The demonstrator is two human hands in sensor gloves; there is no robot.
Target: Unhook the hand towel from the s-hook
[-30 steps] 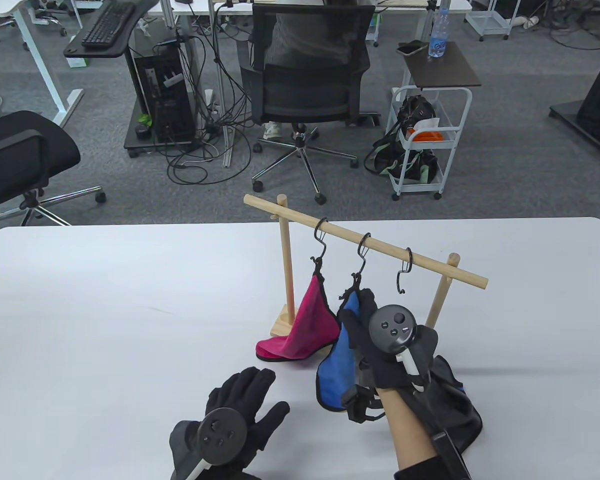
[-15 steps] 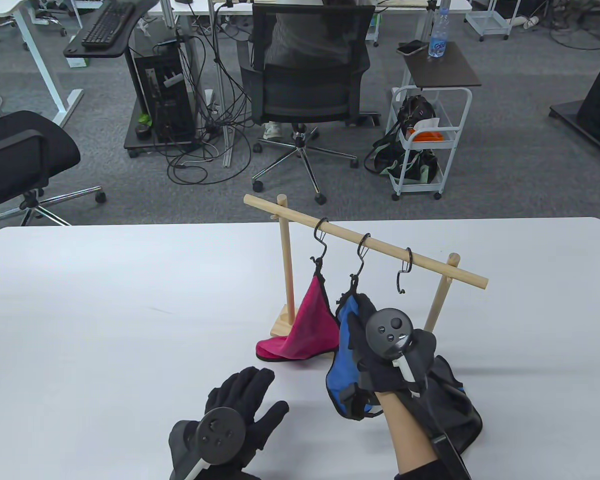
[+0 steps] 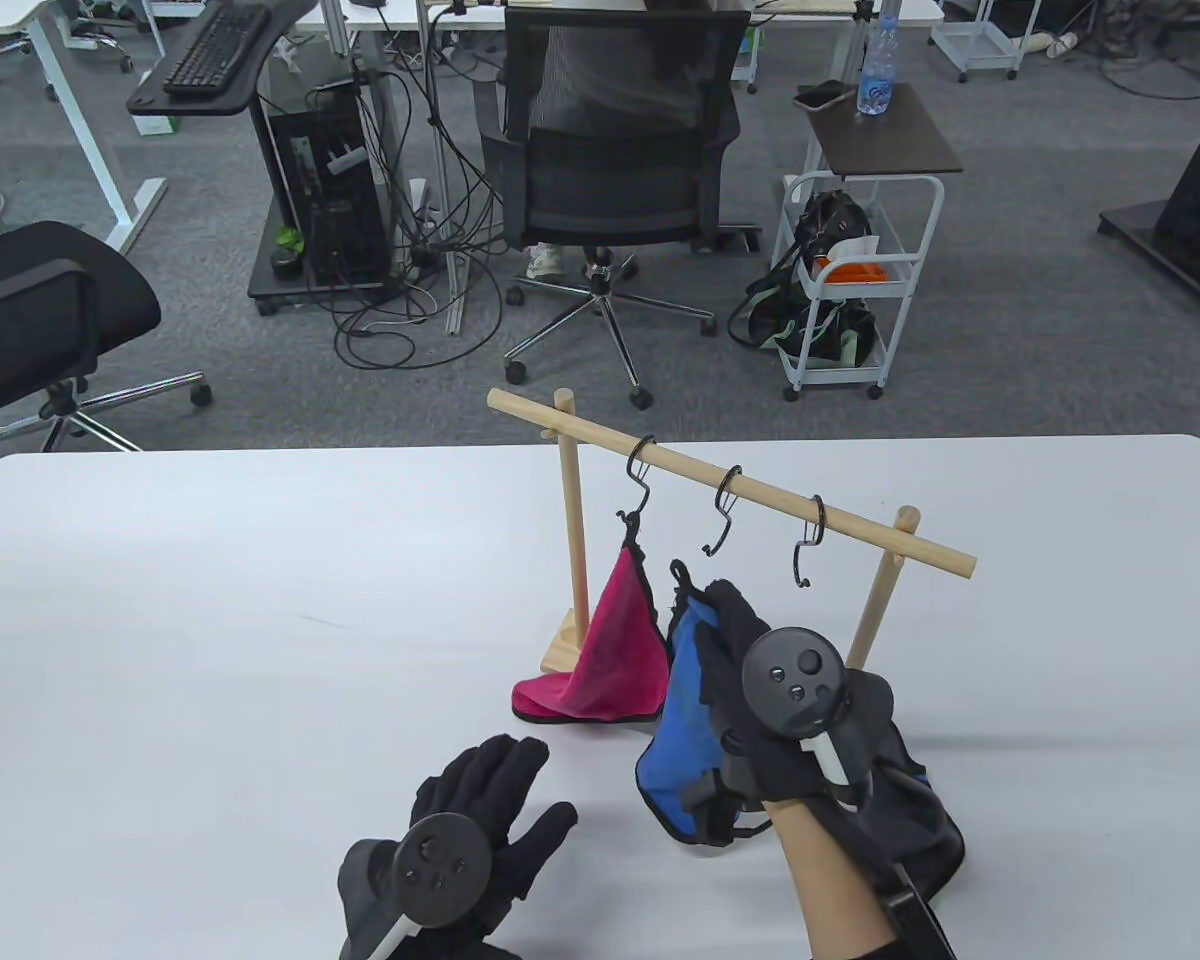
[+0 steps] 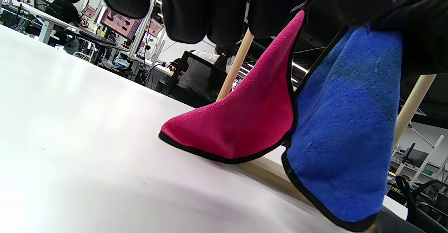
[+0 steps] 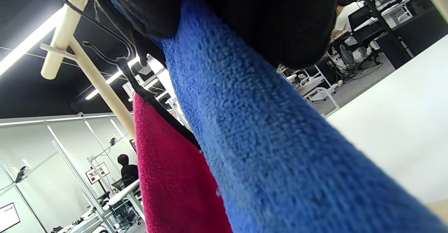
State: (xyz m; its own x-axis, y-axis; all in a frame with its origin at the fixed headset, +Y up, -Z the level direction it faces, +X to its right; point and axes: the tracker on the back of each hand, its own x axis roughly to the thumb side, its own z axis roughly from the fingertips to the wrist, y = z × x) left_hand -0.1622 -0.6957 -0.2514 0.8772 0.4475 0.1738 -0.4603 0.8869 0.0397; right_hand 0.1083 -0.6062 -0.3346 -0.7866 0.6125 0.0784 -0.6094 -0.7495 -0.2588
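Landmark: wooden rack (image 3: 730, 485), standing on the white table (image 3: 210, 620).

Nearest the camera, in front of the rack and to its left: left hand (image 3: 460, 850) in a black knit glove, lying flat on the table, fingers spread apart, holding nothing. A round black tracker with three buttons is strapped to its back.

In front of the rack's right half: right hand (image 3: 775, 705), same glove and tracker, gripping the upper part of the blue hand towel (image 3: 685, 715). Its fingers are closed round the cloth. The towel is fluffy terry pile with a black bound edge and a black hanging loop at the top. The loop sits below and left of the middle s-hook (image 3: 722, 515), apart from it; the towel is off the hook. Its lower end hangs near the table. A dark cloth bundle (image 3: 910, 810) lies under the right forearm.

Magenta hand towel (image 3: 615, 645): same terry pile and black edging, hanging from the left s-hook (image 3: 638, 475), lower end folded onto the table beside the rack's foot.

Rack: pale smooth round dowels, one rail across two uprights.

Counts: s-hooks 3, thin black wire — one loaded, two bare including the right s-hook (image 3: 810, 545). Hanging-type towels 2. Hands 2.
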